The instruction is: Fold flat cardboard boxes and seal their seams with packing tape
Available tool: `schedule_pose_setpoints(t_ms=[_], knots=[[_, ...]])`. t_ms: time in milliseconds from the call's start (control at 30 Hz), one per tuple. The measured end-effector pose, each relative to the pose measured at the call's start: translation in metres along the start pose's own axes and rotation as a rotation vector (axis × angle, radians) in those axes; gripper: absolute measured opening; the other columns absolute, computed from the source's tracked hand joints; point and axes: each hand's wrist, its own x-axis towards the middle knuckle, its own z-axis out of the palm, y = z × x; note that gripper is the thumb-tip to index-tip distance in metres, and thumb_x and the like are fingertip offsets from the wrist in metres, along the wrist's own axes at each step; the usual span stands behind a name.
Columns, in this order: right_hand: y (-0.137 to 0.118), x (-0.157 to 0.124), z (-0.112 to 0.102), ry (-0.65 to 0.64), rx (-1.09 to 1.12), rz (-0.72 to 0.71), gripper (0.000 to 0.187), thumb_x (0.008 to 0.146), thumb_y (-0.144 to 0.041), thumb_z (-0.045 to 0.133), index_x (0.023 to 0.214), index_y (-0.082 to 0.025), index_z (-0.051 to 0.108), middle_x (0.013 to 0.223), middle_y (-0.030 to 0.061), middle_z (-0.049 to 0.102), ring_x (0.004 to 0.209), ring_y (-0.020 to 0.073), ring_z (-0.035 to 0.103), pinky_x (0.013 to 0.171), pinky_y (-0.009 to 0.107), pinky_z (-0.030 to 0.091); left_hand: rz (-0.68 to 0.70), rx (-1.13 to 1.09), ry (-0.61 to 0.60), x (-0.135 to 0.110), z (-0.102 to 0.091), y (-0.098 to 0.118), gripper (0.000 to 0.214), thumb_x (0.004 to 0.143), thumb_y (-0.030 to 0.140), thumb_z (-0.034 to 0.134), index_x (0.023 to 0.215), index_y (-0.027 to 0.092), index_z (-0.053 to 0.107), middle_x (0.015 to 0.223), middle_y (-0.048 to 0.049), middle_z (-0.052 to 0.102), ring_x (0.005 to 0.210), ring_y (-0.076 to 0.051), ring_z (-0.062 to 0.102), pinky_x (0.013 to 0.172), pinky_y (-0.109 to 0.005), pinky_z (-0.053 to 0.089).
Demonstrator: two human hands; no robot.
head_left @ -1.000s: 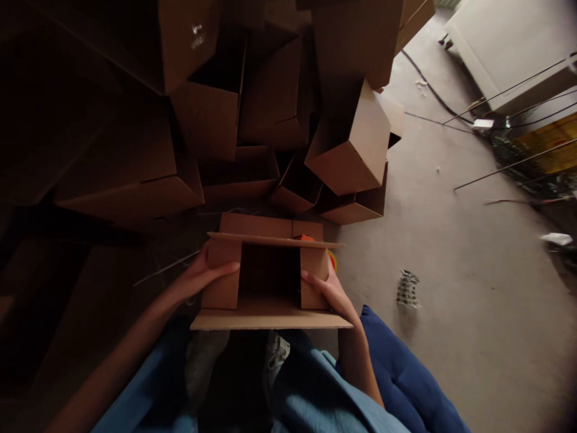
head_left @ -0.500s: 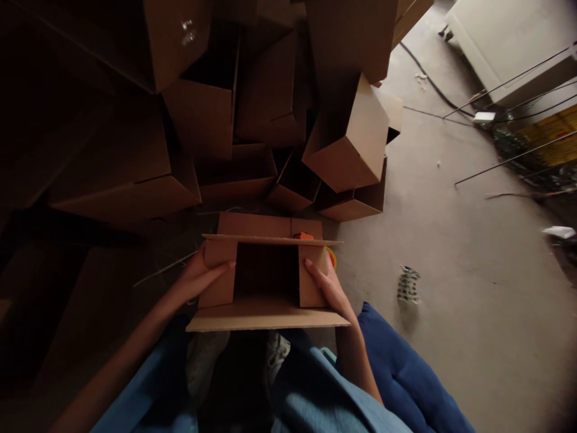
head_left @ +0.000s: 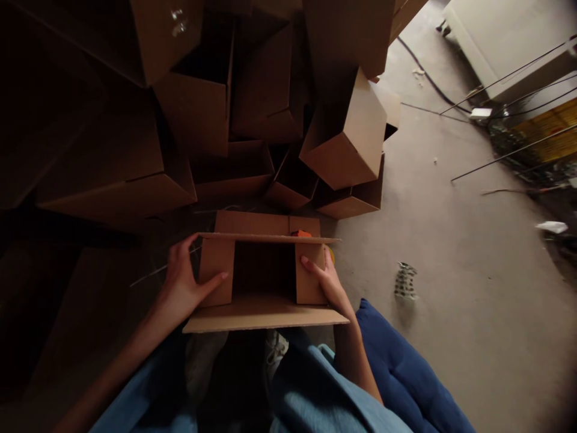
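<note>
An open cardboard box (head_left: 264, 316) rests in front of my knees with its flaps spread. My left hand (head_left: 183, 279) grips the box's left short flap, thumb lying on top of it. My right hand (head_left: 327, 279) presses on the right short flap, fingers curled over its edge. The long near flap lies flat toward me and the far flap stands out level. A small orange object (head_left: 303, 233) peeks out just behind the far flap, mostly hidden.
A tall heap of empty cardboard boxes (head_left: 345, 141) rises directly ahead and to the left, in deep shadow. A blue cushion (head_left: 406, 373) lies at my right. On the concrete floor to the right lie a crumpled wrapper (head_left: 404, 279), cables and thin metal rods (head_left: 505, 153).
My left hand slid lower and outward on the left flap, with the fingers now wrapped behind it. The box and my right hand have hardly shifted.
</note>
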Motion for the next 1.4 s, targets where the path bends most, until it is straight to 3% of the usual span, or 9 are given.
schedule_pose_setpoints(t_ms=[67,100,167,267,467,600,933,1133,1400], knots=[[0.000,0.000,0.000,-0.001,0.006,-0.004,0.077,0.066,-0.058,0.084,0.127,-0.028,0.048,0.124,0.0074,0.066,0.117,0.0322,0.064,0.098,0.046,0.053,0.040,0.022,0.004,-0.011,-0.014,0.012,0.068,0.076,0.056,0.071,0.131,0.022,0.050,0.138,-0.0151,0.052,0.125,-0.033,0.058,0.105,-0.049,0.050],[-0.001,-0.001,0.000,-0.001,0.010,-0.001,0.077,0.066,-0.058,0.084,0.127,-0.029,0.048,0.124,0.0073,0.066,0.116,0.0322,0.064,0.098,0.047,0.053,0.087,0.023,-0.058,-0.017,-0.021,0.019,0.054,0.081,0.056,0.067,0.123,0.024,0.055,0.130,-0.0115,0.058,0.117,-0.030,0.062,0.100,-0.046,0.053],[-0.002,-0.001,0.001,0.001,0.018,0.011,0.078,0.065,-0.058,0.084,0.128,-0.029,0.047,0.122,0.0067,0.067,0.115,0.0325,0.064,0.097,0.047,0.054,0.227,0.044,-0.341,-0.028,-0.030,0.033,0.037,0.087,0.055,0.061,0.112,0.028,0.063,0.117,-0.0059,0.067,0.107,-0.026,0.067,0.094,-0.039,0.055],[-0.003,-0.001,0.002,0.005,0.019,0.010,0.080,0.062,-0.059,0.085,0.127,-0.029,0.048,0.120,0.0063,0.068,0.116,0.0332,0.064,0.097,0.048,0.053,0.399,0.206,-0.644,-0.040,-0.028,0.049,0.045,0.082,0.061,0.068,0.111,0.027,0.070,0.112,-0.0069,0.074,0.103,-0.028,0.070,0.090,-0.039,0.056],[-0.004,0.000,0.002,0.016,0.001,-0.001,0.080,0.059,-0.060,0.086,0.124,-0.029,0.050,0.120,0.0068,0.068,0.115,0.0340,0.064,0.099,0.049,0.052,0.373,0.587,-0.829,-0.039,-0.011,0.059,0.034,0.094,0.048,0.060,0.104,0.020,0.075,0.111,-0.0126,0.076,0.102,-0.032,0.073,0.087,-0.043,0.058],[-0.004,-0.001,0.002,0.005,0.013,0.008,0.081,0.061,-0.059,0.085,0.126,-0.029,0.047,0.121,0.0067,0.067,0.116,0.0333,0.064,0.098,0.048,0.053,0.388,0.550,-0.848,-0.031,-0.015,0.061,0.038,0.095,0.050,0.058,0.107,0.018,0.076,0.113,-0.0126,0.075,0.105,-0.031,0.072,0.088,-0.041,0.057],[-0.002,0.004,0.000,-0.001,-0.018,-0.022,0.076,0.067,-0.063,0.080,0.128,-0.028,0.051,0.121,0.0069,0.066,0.119,0.0336,0.061,0.103,0.048,0.050,0.440,0.409,-0.787,-0.021,-0.017,0.048,0.054,0.093,0.066,0.049,0.099,0.021,0.079,0.092,-0.0071,0.076,0.085,-0.027,0.073,0.072,-0.033,0.051],[0.004,0.007,0.000,-0.011,0.003,-0.047,0.077,0.071,-0.060,0.079,0.134,-0.027,0.051,0.119,0.0067,0.069,0.112,0.0299,0.065,0.096,0.043,0.054,0.410,0.352,-0.872,-0.008,-0.021,0.055,0.050,0.095,0.062,0.050,0.094,0.021,0.079,0.090,-0.0062,0.077,0.086,-0.023,0.073,0.072,-0.028,0.045],[0.014,0.012,0.003,0.051,0.137,-0.032,0.079,0.063,-0.055,0.085,0.130,-0.026,0.056,0.115,0.0061,0.071,0.109,0.0306,0.068,0.092,0.043,0.056,0.318,0.239,-0.929,0.012,-0.015,0.048,0.054,0.096,0.065,0.046,0.089,0.022,0.079,0.080,-0.0031,0.076,0.079,-0.021,0.070,0.068,-0.027,0.039]])
